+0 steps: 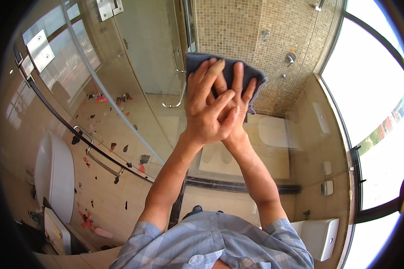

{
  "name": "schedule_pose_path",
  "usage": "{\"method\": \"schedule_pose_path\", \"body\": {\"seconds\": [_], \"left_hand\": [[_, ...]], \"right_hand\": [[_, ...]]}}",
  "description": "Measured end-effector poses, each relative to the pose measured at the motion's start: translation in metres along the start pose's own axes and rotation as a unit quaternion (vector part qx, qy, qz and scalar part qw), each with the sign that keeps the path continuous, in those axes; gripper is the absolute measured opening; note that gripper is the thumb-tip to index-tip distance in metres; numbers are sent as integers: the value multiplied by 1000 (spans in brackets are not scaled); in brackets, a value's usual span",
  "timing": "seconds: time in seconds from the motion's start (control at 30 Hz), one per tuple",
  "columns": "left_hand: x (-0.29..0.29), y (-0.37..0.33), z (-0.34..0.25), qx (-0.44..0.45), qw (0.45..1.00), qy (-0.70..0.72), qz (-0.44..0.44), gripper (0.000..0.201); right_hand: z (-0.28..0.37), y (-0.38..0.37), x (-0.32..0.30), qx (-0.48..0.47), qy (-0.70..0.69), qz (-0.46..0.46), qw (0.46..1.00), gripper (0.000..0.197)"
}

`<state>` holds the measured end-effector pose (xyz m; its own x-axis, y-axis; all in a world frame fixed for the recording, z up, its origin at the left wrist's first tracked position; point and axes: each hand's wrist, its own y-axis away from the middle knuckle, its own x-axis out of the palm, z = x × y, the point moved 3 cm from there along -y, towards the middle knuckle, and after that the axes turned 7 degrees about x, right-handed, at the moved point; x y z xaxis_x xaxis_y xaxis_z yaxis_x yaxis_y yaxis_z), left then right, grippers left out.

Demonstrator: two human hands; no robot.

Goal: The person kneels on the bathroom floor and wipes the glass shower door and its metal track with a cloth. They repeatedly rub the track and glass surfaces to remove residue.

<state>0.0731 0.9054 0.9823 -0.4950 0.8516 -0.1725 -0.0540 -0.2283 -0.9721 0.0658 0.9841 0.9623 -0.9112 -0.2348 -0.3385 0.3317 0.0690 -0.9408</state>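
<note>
A folded dark grey cloth (pixel 256 85) is raised in front of me, apparently flat against clear glass. My left hand (pixel 206 105) presses on it with long, slightly bent fingers and partly overlaps the other hand. My right hand (pixel 239 98) lies on the cloth too, its fingers spread upward and the palm side hidden. Both arms reach up and forward, wrists close together. The cloth's right corner and lower edge hang loose past my right fingers.
A glass door with a metal handle (pixel 105 157) and steel hinges (pixel 40 50) stands at left. Dark and red scraps (pixel 144 159) litter the tiled floor beyond. A white bathtub (pixel 56 175) is far left, a toilet tank (pixel 319 240) lower right, a window (pixel 368 89) right.
</note>
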Motion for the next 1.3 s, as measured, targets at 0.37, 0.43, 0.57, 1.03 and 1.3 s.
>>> {"method": "schedule_pose_path", "body": {"seconds": [0.37,0.43,0.57,1.03,1.3], "left_hand": [[-18,101,26,-46,998,23,19,26],[4,98,23,-26,991,-117,60,22],[16,77,24,12,989,-145,30,18],[-43,72,77,-70,962,-264,12,35],[-15,101,54,-53,980,-194,11,21]], "right_hand": [[7,100,-24,141,-193,-99,966,25],[13,125,-27,273,-308,-104,905,20],[35,150,-2,448,-451,94,766,18],[96,117,53,419,-625,315,579,47],[76,297,71,573,-491,492,433,43]]}}
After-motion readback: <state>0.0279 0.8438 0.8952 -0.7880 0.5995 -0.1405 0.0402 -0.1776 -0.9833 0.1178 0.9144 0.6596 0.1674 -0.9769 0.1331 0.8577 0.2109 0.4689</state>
